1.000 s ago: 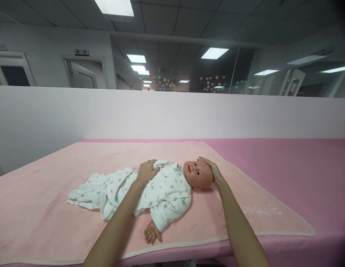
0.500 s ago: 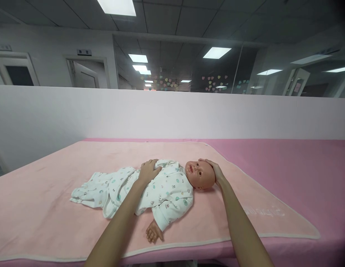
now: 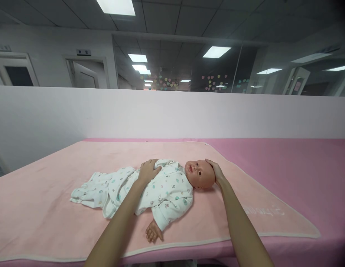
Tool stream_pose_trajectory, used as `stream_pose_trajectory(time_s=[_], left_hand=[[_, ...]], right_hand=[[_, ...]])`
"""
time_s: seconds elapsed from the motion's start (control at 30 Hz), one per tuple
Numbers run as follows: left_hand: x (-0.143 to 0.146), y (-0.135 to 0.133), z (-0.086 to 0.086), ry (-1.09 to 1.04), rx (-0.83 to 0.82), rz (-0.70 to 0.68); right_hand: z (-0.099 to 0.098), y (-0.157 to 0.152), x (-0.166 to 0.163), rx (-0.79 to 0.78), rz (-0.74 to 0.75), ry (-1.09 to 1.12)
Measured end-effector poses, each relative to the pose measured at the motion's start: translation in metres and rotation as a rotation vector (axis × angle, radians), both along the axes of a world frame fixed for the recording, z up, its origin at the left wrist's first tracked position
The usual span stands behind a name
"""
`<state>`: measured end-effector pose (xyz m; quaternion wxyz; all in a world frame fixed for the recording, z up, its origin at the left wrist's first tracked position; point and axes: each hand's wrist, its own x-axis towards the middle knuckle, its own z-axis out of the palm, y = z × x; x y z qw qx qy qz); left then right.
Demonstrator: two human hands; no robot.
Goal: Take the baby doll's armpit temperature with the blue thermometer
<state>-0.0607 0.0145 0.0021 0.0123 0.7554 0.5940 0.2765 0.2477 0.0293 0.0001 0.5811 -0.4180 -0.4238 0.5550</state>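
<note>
Note long white partition [image 3: 175, 115] along the back. In front of it, find pink table [image 3: 295, 167], then peach blanket [image 3: 49, 222] spread over much of its top. Locate doll [image 3: 161, 185] near the middle of the blanket, lying on its back, legs toward left edge, dressed in white patterned clothes [image 3: 172, 193]. Cannot see feet or far arm.

Place bald head [image 3: 200, 174] at right, face tilted toward near side. Record left hand [image 3: 148, 171] across the belly: fingers laid nearly flat, thumb apart, apparently gripping nothing. Record right hand [image 3: 216, 172] at the crown: fingers gently curved over the top, cupping without closing round; cannot make out thumb. See doll's small hand [image 3: 154, 231] loose on the blanket, palm direction unclear.

Judge this a two-point steadying hold. For good handling, spread belly contact over the whole palm and avoid pressing. Support head with palm rather than fingertips. Match both hands in any shift, to avoid twisting the neck.
</note>
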Motion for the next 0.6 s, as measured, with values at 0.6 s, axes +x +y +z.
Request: stream_pose_trajectory(time_s=[0.6], left_hand=[[0.0006,-0.0005,0.0012,0.007,-0.005,0.009]], right_hand=[[0.0010,-0.0006,-0.0005,0.022,-0.023,-0.057]])
